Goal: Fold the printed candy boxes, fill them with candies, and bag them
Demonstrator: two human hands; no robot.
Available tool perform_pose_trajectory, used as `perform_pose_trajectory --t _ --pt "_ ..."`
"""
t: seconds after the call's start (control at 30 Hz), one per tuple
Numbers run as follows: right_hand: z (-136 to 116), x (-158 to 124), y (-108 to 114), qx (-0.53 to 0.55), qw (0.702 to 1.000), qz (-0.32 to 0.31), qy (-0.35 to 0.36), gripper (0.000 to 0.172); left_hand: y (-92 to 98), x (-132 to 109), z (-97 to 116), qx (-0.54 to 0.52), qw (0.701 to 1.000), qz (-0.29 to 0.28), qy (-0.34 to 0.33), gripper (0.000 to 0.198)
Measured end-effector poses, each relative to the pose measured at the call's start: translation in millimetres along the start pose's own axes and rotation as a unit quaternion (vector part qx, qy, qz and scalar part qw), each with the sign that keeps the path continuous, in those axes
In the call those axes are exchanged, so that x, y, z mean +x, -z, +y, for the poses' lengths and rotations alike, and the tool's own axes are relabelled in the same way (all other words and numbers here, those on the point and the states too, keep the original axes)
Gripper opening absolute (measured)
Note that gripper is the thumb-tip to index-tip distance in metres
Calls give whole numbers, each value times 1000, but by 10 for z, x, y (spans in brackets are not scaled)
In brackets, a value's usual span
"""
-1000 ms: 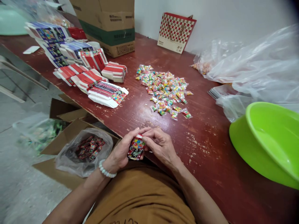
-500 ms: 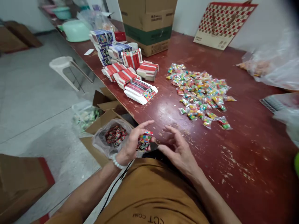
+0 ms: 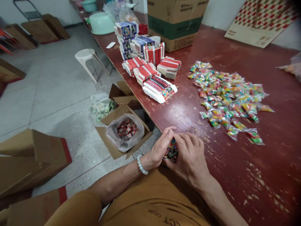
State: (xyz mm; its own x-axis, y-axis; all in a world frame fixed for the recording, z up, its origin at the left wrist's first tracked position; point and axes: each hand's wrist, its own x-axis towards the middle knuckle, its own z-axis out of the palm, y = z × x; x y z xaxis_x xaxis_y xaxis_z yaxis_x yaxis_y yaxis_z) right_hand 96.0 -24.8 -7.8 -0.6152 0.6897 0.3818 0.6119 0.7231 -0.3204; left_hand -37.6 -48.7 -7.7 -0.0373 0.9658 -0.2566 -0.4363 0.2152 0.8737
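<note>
Both our left hand point(image 3: 160, 149) and our right hand point(image 3: 192, 157) are curled round one small printed box point(image 3: 171, 153), which we hold at the near edge of the red table point(image 3: 218, 163). Our left hand cups its left side, our right fingers bend over its right side, and neither grip leaves much of a gap. As far as it shows, the box's long axis runs away from our body toward the table, leaning a little right, its colourful face turned up at us; our fingers partly hide the far end, so we cannot tell how the flap there sits. Wrapped sweets point(image 3: 225, 91) lie farther in on the table, red cartons point(image 3: 145, 73) along its left edge. Off that edge, on the floor, an open carton point(image 3: 107, 146) holds a plastic bag point(image 3: 112, 135) of red packets point(image 3: 127, 129)
</note>
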Motion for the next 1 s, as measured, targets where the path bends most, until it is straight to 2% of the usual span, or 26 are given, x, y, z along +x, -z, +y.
perform_pose_trajectory --t 0.07,0.13,0.2,0.27,0.3,0.37,0.4,0.43,0.5,0.6,0.67,0.73,0.8,0.9,1.0 --pt "1 50 -58 43 999 -12 -1 64 37 1 10 -12 999 -13 26 40" --pt "-9 87 -117 104 994 -39 -9 69 136 -1 30 -13 998 -10 55 42" --pt "-7 99 -168 160 985 -62 -14 89 350 -27 80 45 996 22 69 46" --pt "33 88 -212 194 978 -66 -25 105 687 -72 177 182 978 82 54 51" --pt "70 81 -233 203 977 -58 -34 104 881 -86 246 286 949 133 22 51" --pt "163 81 -282 216 974 -35 -60 84 1233 -49 412 484 852 192 -48 56" --pt "214 92 -310 221 972 -22 -77 71 1352 17 501 543 806 220 -90 58" --pt "263 110 -338 227 969 -10 -97 62 1415 119 589 580 772 226 -131 57" --pt "347 164 -388 235 962 3 -137 51 1356 418 741 630 716 203 -220 55" --pt "439 237 -426 242 956 13 -165 39 996 989 896 675 645 176 -312 53" --pt "484 256 -429 254 952 27 -167 34 798 1332 962 698 613 183 -321 54" --pt "516 256 -424 266 947 47 -174 33 744 1573 1014 714 592 216 -304 57" --pt "539 255 -421 272 943 55 -185 32 807 1707 1054 722 579 251 -282 59" --pt "600 331 -429 278 939 47 -196 33 929 1778 1073 732 569 260 -270 58" --pt "755 601 -452 275 941 63 -188 36 935 1812 1029 747 553 263 -260 62"
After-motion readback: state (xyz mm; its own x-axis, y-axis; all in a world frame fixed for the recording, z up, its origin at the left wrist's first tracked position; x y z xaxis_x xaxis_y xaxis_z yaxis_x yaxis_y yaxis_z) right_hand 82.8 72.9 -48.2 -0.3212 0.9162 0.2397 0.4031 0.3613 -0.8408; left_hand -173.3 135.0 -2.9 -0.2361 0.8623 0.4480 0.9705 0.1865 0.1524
